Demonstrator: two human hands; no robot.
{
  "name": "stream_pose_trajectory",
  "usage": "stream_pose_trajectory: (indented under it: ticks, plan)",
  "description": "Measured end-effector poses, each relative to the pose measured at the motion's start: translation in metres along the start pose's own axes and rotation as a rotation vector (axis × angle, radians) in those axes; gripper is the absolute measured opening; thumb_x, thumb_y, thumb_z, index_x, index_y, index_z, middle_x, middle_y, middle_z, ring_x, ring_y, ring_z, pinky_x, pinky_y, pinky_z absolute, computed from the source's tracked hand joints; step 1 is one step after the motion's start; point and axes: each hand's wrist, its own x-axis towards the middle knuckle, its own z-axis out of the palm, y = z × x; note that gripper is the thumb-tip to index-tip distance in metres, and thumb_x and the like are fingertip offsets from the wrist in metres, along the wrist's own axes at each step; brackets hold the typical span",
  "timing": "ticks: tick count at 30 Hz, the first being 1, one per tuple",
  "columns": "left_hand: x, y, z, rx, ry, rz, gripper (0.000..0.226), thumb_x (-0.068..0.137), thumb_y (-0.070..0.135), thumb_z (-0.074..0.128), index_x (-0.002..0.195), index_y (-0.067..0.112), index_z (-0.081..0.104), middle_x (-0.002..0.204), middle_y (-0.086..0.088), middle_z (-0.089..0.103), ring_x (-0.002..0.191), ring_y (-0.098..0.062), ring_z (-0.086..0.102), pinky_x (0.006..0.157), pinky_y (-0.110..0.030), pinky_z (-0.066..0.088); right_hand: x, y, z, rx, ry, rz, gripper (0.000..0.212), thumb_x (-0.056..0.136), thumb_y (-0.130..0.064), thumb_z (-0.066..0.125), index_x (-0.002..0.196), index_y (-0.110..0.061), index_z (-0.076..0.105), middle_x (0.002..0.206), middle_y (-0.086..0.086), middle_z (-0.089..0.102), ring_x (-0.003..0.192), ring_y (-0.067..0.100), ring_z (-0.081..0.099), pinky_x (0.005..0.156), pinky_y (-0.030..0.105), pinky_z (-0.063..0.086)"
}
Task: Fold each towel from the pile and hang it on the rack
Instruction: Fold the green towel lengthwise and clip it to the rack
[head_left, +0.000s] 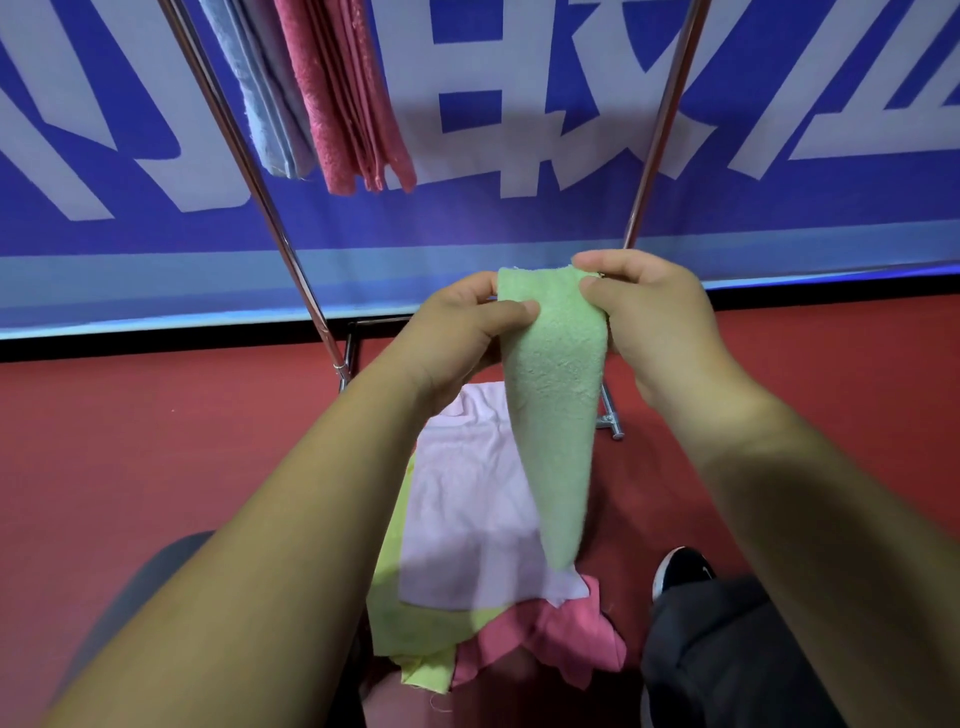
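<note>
Behind the red floor (156, 441) and rack (291, 249), left hand (462, 332) and right hand (654, 317) pinch the green towel (556, 415) above the pile (467, 519); matching top corners first should help a neat fold.

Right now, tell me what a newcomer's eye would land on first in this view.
The green towel, hanging to a point, sits dead centre, pinched at its top by the left hand and the right hand. Below it on the red floor lies the pile, a pale towel topmost. At top left, pink towels and blue-grey towels hang on the rack, before a blue banner.
</note>
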Motion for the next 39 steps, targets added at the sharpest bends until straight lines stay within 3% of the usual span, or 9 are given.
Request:
stream_pose_trajectory:
  ticks: [5, 10, 13, 16, 19, 25, 29, 35, 39]
  plan:
    - [-0.001, 0.002, 0.002, 0.016, 0.066, 0.037, 0.026, 0.098, 0.005, 0.069, 0.124, 0.007, 0.071, 0.118, -0.021, 0.077, 0.093, -0.026, 0.073, 0.089, -0.044, 0.061, -0.005, -0.007, 0.002, 0.092, -0.085, 0.044, 0.027, 0.099, -0.009, 0.069, 0.118, -0.025, 0.080, 0.099, -0.002, 0.073, 0.078, 0.013, 0.067, 0.065, 0.031, 0.053]
    - [-0.003, 0.007, 0.000, -0.072, 0.111, 0.005, 0.027, 0.101, 0.007, 0.064, 0.127, 0.004, 0.070, 0.104, -0.014, 0.078, 0.085, -0.026, 0.073, 0.070, -0.034, 0.060, -0.008, -0.007, 0.007, 0.125, -0.177, 0.082, 0.039, 0.096, -0.005, 0.067, 0.120, -0.033, 0.080, 0.094, -0.013, 0.075, 0.084, 0.013, 0.069, 0.076, 0.040, 0.056]
    - [-0.004, 0.010, -0.004, -0.105, 0.103, -0.004, 0.031, 0.101, 0.012, 0.065, 0.131, 0.003, 0.069, 0.115, -0.018, 0.078, 0.095, -0.028, 0.073, 0.080, -0.037, 0.061, -0.007, -0.006, 0.010, 0.124, -0.162, 0.082, 0.043, 0.089, -0.008, 0.072, 0.125, -0.030, 0.078, 0.101, -0.012, 0.071, 0.094, 0.012, 0.069, 0.086, 0.040, 0.055]
    - [-0.007, 0.014, -0.008, -0.033, 0.010, 0.002, 0.041, 0.098, 0.013, 0.072, 0.137, 0.014, 0.065, 0.126, -0.016, 0.076, 0.109, -0.029, 0.075, 0.097, -0.044, 0.059, -0.008, -0.006, 0.012, 0.084, -0.159, 0.046, 0.051, 0.080, -0.019, 0.074, 0.130, -0.031, 0.075, 0.129, -0.007, 0.074, 0.120, 0.013, 0.073, 0.100, 0.040, 0.058]
    - [-0.009, 0.013, -0.009, 0.023, -0.090, -0.004, 0.065, 0.091, 0.000, 0.078, 0.145, 0.027, 0.055, 0.124, -0.018, 0.076, 0.116, -0.035, 0.075, 0.099, -0.046, 0.060, -0.011, -0.009, 0.011, 0.048, -0.163, -0.018, 0.047, 0.088, -0.014, 0.072, 0.131, -0.033, 0.075, 0.130, -0.009, 0.075, 0.118, 0.007, 0.073, 0.106, 0.041, 0.060]
    - [-0.008, 0.009, -0.004, -0.013, -0.075, 0.024, 0.073, 0.090, -0.009, 0.074, 0.147, 0.030, 0.051, 0.123, -0.022, 0.075, 0.114, -0.040, 0.075, 0.097, -0.050, 0.061, -0.011, -0.014, 0.011, 0.189, -0.153, -0.027, 0.049, 0.096, 0.001, 0.062, 0.135, -0.026, 0.074, 0.123, -0.005, 0.079, 0.110, 0.011, 0.076, 0.088, 0.029, 0.059]
    - [-0.008, 0.013, -0.005, -0.115, -0.042, 0.016, 0.060, 0.093, -0.007, 0.068, 0.146, 0.018, 0.056, 0.128, -0.021, 0.074, 0.118, -0.042, 0.072, 0.099, -0.052, 0.061, -0.013, -0.016, 0.012, 0.254, -0.206, 0.040, 0.050, 0.097, -0.004, 0.059, 0.133, -0.036, 0.074, 0.125, -0.006, 0.079, 0.100, 0.017, 0.072, 0.082, 0.039, 0.056]
    - [-0.012, 0.022, -0.011, -0.122, 0.012, 0.019, 0.043, 0.095, -0.008, 0.060, 0.137, 0.003, 0.063, 0.122, -0.020, 0.076, 0.098, -0.028, 0.077, 0.075, -0.035, 0.062, -0.023, -0.021, 0.012, 0.175, -0.256, 0.001, 0.053, 0.100, -0.003, 0.058, 0.139, -0.036, 0.070, 0.119, -0.019, 0.078, 0.076, 0.003, 0.069, 0.069, 0.034, 0.061]
    - [-0.013, 0.023, -0.012, -0.119, 0.041, 0.003, 0.040, 0.095, -0.008, 0.059, 0.134, 0.001, 0.063, 0.111, -0.019, 0.077, 0.091, -0.029, 0.077, 0.069, -0.035, 0.061, -0.027, -0.018, 0.015, 0.088, -0.278, -0.070, 0.052, 0.097, -0.005, 0.060, 0.135, -0.040, 0.073, 0.119, -0.010, 0.077, 0.080, 0.003, 0.069, 0.068, 0.031, 0.055]
